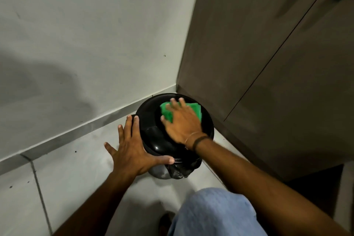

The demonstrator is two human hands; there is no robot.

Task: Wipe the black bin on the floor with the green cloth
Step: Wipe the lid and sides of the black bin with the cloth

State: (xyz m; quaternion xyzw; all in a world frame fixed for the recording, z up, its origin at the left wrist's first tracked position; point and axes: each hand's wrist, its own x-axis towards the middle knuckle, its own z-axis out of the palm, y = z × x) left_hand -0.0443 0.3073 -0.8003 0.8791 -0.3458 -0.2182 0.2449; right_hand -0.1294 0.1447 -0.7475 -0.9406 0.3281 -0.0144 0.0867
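pressing green cloth (195, 110) — right hand (183, 123) (flat)

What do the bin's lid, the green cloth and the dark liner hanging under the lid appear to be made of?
Bin lid: probably moulded plastic, glossy black; it shows sharp light glints on its domed curve.
Green cloth: looks like soft woven or microfibre fabric, matte, folded flat under the right hand.
Liner: thin black plastic film, judging by its crinkled, shiny folds.
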